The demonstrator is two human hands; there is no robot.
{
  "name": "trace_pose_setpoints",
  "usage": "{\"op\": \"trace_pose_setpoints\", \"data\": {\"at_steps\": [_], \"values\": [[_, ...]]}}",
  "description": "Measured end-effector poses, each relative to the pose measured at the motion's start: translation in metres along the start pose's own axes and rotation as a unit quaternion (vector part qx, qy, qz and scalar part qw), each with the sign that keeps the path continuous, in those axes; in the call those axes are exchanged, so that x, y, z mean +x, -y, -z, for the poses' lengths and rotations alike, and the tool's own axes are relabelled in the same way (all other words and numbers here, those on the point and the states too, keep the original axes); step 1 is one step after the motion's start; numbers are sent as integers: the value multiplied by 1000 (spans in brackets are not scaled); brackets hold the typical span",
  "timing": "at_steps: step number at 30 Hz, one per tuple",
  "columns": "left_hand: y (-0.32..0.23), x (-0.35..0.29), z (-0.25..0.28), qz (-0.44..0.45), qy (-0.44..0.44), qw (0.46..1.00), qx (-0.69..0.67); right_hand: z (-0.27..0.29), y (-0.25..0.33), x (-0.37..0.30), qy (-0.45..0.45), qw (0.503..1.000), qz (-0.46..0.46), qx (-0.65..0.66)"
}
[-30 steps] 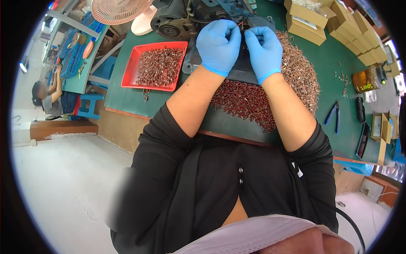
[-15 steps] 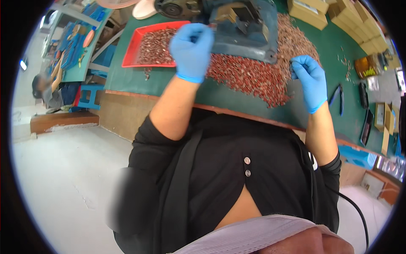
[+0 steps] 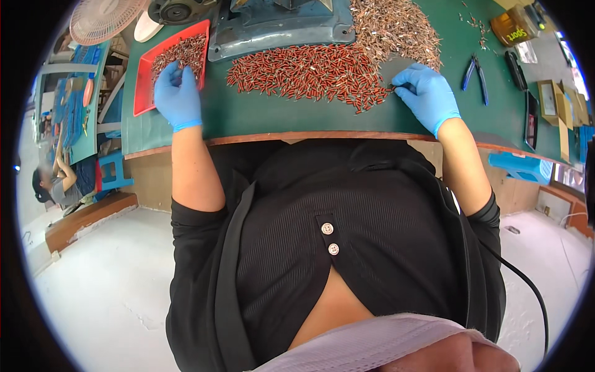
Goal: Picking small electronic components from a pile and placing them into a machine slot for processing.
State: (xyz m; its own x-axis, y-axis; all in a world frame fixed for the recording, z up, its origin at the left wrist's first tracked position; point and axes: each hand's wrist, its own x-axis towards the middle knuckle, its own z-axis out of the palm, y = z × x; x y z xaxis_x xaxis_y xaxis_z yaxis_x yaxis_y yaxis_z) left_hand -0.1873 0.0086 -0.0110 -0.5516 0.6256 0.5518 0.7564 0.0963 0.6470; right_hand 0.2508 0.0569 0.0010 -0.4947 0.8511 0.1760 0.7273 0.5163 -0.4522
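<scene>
My left hand [image 3: 177,99], in a blue glove, is over the red plastic tray [image 3: 141,90], which holds many small metallic-and-red parts [image 3: 189,49]. Its fingers are curled together; whatever is between their tips is hidden. My right hand [image 3: 427,96], gloved alike, is at the right end of a pile of small red cylindrical parts with metal ends [image 3: 304,71]. Thumb and forefinger pinch one small part [image 3: 392,88] there. Behind that hand spreads a second heap of coppery, paler parts [image 3: 396,31].
A dark grey machine base [image 3: 279,34] stands behind the red pile. To the right lie blue-handled pliers [image 3: 476,80], a black phone-like slab [image 3: 531,121], cardboard boxes [image 3: 555,102] and a yellowish jar [image 3: 511,28]. A fan [image 3: 102,18] is at far left, where another person [image 3: 62,183] sits.
My left hand has moved left from in front of the machine to the tray. My right hand has come to the pile's right edge. The whole view has shifted.
</scene>
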Motion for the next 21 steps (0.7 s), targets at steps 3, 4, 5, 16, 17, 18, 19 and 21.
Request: {"op": "trace_pose_setpoints", "data": {"at_steps": [3, 4, 5, 16, 17, 18, 19, 21], "values": [[-35, -25, -13, -49, 19, 996, -68, -1, 3, 1, 32, 999, -8, -36], [-51, -33, -14, -59, 38, 994, -88, -3, 4, 1, 32, 999, -7, -36], [-61, -39, -15, -68, 57, 990, -107, -5, 5, 0, 28, 998, 4, -49], [-94, -67, -34, -229, 132, 960, -92, -2, -9, 23, 63, 996, -57, 6], [-96, -67, -33, -223, 132, 961, -92, -2, -8, 24, 63, 996, -56, 8], [-97, -66, -32, -216, 132, 963, -92, 0, -5, 25, 62, 997, -36, -42], [-100, -67, -32, -216, 132, 963, -91, 0, -4, 25, 61, 994, -17, -91], [-106, -69, -34, -193, 150, 963, -117, 0, -5, 22, 48, 996, -6, -73]]}}
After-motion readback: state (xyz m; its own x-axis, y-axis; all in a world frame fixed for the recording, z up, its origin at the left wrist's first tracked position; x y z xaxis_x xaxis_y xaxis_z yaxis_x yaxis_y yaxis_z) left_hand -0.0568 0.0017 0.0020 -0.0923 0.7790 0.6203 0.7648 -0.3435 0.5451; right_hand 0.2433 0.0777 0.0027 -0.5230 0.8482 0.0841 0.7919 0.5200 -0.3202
